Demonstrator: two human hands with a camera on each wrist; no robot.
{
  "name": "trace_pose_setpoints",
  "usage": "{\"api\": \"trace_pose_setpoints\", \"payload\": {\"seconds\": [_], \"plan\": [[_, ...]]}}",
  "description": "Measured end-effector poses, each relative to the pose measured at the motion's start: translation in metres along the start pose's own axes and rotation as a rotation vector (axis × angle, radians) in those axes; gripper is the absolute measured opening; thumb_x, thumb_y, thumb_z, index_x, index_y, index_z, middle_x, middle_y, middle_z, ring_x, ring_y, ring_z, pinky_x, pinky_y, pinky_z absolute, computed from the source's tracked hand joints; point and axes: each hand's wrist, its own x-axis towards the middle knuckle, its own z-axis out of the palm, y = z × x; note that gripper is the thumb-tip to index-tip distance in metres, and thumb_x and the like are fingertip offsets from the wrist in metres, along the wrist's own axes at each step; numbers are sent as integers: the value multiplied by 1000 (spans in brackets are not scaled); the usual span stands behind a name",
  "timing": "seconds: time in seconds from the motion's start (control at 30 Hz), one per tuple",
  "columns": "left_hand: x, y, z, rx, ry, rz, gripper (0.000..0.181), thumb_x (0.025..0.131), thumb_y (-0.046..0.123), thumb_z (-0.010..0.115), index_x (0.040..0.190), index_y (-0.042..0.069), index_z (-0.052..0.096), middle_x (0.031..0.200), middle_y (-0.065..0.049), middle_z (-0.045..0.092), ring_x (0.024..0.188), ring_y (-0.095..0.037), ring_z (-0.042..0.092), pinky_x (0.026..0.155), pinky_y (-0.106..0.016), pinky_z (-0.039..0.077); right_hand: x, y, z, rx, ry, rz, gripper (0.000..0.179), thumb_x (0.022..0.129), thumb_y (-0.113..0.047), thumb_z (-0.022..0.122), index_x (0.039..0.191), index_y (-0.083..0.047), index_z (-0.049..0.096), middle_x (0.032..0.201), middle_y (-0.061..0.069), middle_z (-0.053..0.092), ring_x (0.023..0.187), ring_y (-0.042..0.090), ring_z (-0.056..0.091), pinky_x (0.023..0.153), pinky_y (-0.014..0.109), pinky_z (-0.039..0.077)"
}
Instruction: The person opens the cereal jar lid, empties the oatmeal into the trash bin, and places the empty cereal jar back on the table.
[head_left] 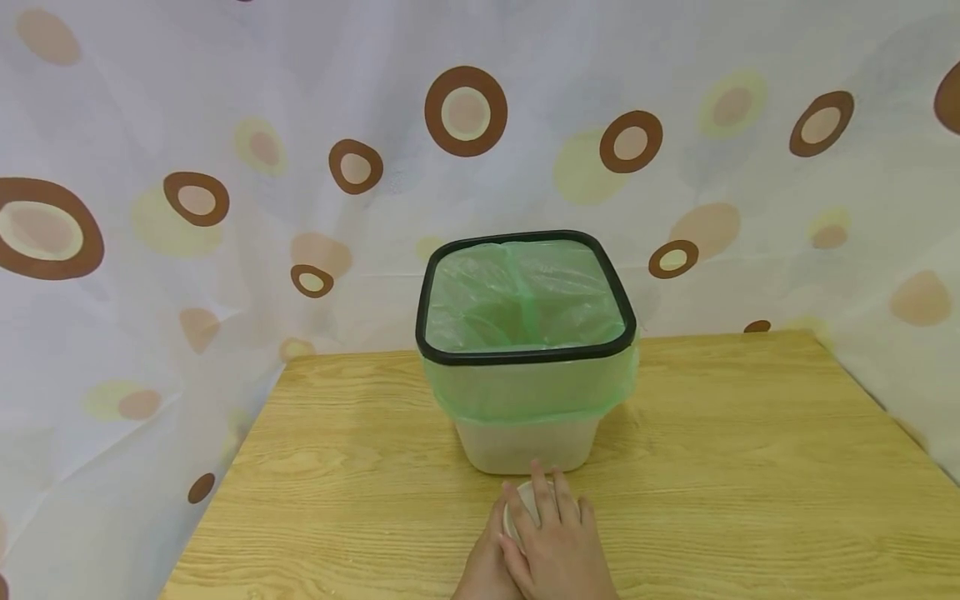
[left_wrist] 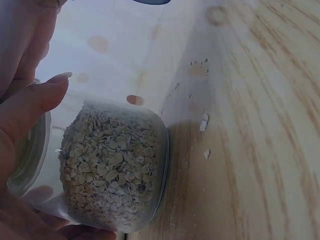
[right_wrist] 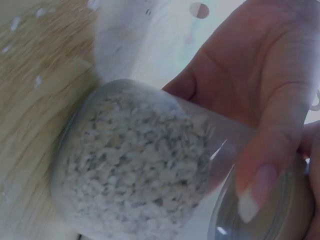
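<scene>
Close in front of the bin stands a clear jar (left_wrist: 112, 167) part-filled with pale rolled oats, its base on the table. My left hand (head_left: 489, 560) grips the jar from the left side. Its thumb (left_wrist: 45, 100) lies by the lid, and its other fingers go round behind the jar. The jar's round pale lid (head_left: 527, 505) shows between my fingers in the head view. My right hand (head_left: 562, 546) holds the lid from above, fingers spread across it. Much of the jar's body is hidden under both hands in the head view.
A white bin with a black rim (head_left: 525, 358) and a green bag liner (head_left: 517, 400) stands just beyond the hands. The wooden table (head_left: 360, 483) bears small white flakes (left_wrist: 204, 122) beside the jar. A spotted white cloth (head_left: 525, 183) hangs behind and at both sides.
</scene>
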Motion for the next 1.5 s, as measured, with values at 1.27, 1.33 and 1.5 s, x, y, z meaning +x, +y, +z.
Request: {"api": "trace_pose_setpoints", "payload": {"seconds": [1.27, 1.33, 1.5], "plan": [[0, -2, 1, -103, -29, 54, 83, 86, 9, 73, 144, -13, 18, 142, -26, 43, 128, -33, 46, 100, -30, 42, 7, 4, -12, 151, -224, 60, 49, 96, -51, 51, 130, -18, 62, 139, 19, 50, 119, 51, 49, 77, 71, 45], [0, -2, 1, -146, -42, 32, 85, 86, 8, 72, 145, -15, 14, 143, -28, 41, 129, -35, 45, 99, -28, 41, 6, -1, -10, 107, -199, 104, 49, 97, -53, 47, 129, -18, 63, 136, 20, 51, 115, 52, 51, 76, 69, 46], [1, -4, 1, -72, 4, 18, 87, 82, 7, 76, 144, -15, 19, 139, -29, 45, 124, -38, 49, 95, -31, 45, 4, -2, 0, 43, -25, 60, 61, 102, -55, 23, 120, -16, 67, 123, 21, 58, 99, 47, 58, 65, 59, 51]]}}
